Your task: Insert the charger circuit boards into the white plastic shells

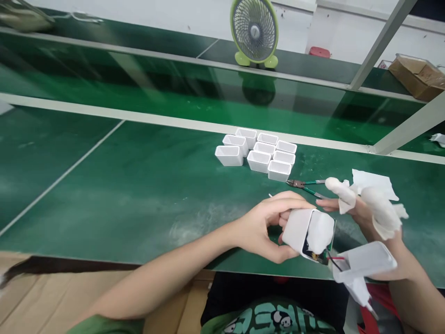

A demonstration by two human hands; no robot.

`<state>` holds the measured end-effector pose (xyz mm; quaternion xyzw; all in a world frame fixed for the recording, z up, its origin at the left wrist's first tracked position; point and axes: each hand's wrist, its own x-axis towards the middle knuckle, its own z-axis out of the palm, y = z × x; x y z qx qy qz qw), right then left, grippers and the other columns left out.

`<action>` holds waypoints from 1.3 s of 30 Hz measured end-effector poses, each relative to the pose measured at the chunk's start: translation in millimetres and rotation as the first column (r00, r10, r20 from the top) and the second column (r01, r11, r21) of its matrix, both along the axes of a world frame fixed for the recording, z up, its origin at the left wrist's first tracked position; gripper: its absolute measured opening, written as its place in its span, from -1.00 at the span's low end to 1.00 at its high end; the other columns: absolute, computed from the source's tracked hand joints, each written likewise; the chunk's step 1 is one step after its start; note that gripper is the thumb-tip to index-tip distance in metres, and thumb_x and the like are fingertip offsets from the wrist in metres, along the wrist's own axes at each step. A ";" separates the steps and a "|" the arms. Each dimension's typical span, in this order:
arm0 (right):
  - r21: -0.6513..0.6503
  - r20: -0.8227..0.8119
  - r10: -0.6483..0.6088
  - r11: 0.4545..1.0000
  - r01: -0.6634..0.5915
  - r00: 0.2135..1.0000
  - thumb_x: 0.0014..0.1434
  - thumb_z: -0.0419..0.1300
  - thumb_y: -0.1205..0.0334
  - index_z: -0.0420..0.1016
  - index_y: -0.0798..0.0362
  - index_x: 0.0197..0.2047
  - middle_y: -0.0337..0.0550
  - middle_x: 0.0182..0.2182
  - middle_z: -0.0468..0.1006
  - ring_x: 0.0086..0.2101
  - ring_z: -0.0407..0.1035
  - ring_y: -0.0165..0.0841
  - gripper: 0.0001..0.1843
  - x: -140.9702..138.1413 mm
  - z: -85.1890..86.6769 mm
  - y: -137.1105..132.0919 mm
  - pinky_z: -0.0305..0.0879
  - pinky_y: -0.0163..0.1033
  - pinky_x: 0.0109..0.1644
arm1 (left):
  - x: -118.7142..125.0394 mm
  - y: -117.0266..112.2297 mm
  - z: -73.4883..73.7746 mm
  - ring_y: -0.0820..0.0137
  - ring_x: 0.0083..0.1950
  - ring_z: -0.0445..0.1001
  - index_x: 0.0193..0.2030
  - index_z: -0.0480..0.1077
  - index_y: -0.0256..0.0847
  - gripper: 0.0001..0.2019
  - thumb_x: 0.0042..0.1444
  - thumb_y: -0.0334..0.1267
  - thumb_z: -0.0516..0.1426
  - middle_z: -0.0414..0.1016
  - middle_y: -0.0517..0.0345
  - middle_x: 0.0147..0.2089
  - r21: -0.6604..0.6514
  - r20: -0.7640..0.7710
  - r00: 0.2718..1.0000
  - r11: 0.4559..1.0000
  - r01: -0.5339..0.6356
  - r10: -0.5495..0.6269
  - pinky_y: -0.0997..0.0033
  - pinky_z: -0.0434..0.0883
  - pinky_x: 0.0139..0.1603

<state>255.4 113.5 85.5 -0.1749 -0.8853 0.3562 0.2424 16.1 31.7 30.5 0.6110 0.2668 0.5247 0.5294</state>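
My left hand [267,227] is closed round a white plastic casing [306,232] with rounded corners. Black and red wires [333,260] come out of its lower end and run to a second white casing half [365,262]. My right hand [371,218] holds that second half from below. White finger cots cover two of its raised fingers. Both hands hover just over the near edge of the green work surface [139,195].
Several empty white casings [259,150] stand grouped on the green surface beyond my hands. Green-handled cutters [306,184] and a white paper scrap [373,181] lie to the right. A green desk fan [255,32] and a cardboard box [419,76] sit on the far shelf.
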 end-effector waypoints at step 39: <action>0.296 -0.224 -0.072 0.945 0.138 0.972 0.22 0.07 0.60 0.27 -0.04 0.34 0.14 0.06 0.45 -0.08 0.43 -0.14 -0.33 -48.0 -89.7 -109.6 0.48 -0.04 -0.11 | 18.5 -112.3 -11.8 0.27 0.06 0.53 0.15 0.44 -0.19 -0.69 0.29 -0.42 0.13 0.54 -0.05 0.04 0.240 -0.302 0.526 0.597 -0.765 0.795 0.28 0.54 0.07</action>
